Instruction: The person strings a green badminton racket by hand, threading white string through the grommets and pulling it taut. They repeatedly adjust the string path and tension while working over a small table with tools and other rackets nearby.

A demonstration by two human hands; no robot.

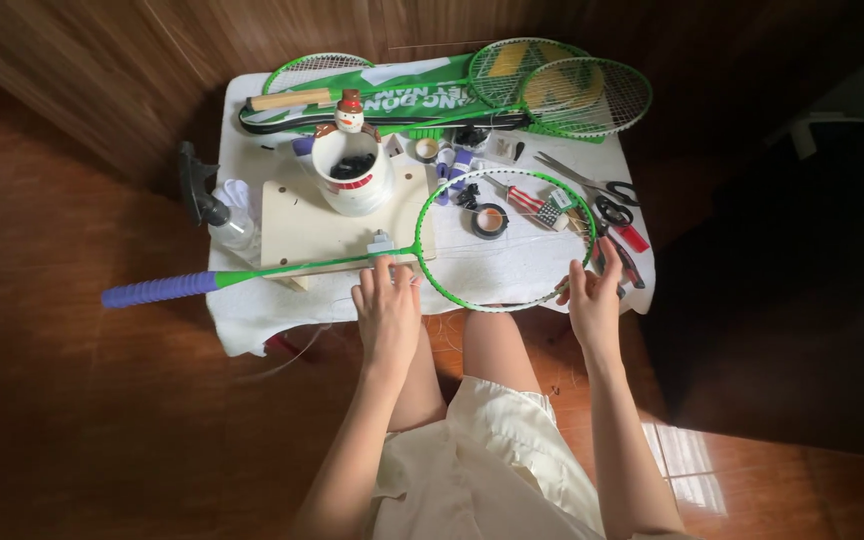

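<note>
A green badminton racket [434, 270] lies across the small white-covered table [252, 320], its purple grip [157, 290] sticking out past the left edge. My left hand [387, 305] rests on the racket's throat where the shaft meets the head. My right hand [592, 300] grips the head's right rim. The head has loose, partial strings and lies over a roll of black tape [490, 220].
A wooden board [297, 225] carries a white snowman mug [352, 175]. A spray bottle [214, 210] stands at the left. Scissors [592, 185], red-handled pliers [624, 240] and small tools lie at the right. Several more rackets [552, 90] and a green bag are stacked behind.
</note>
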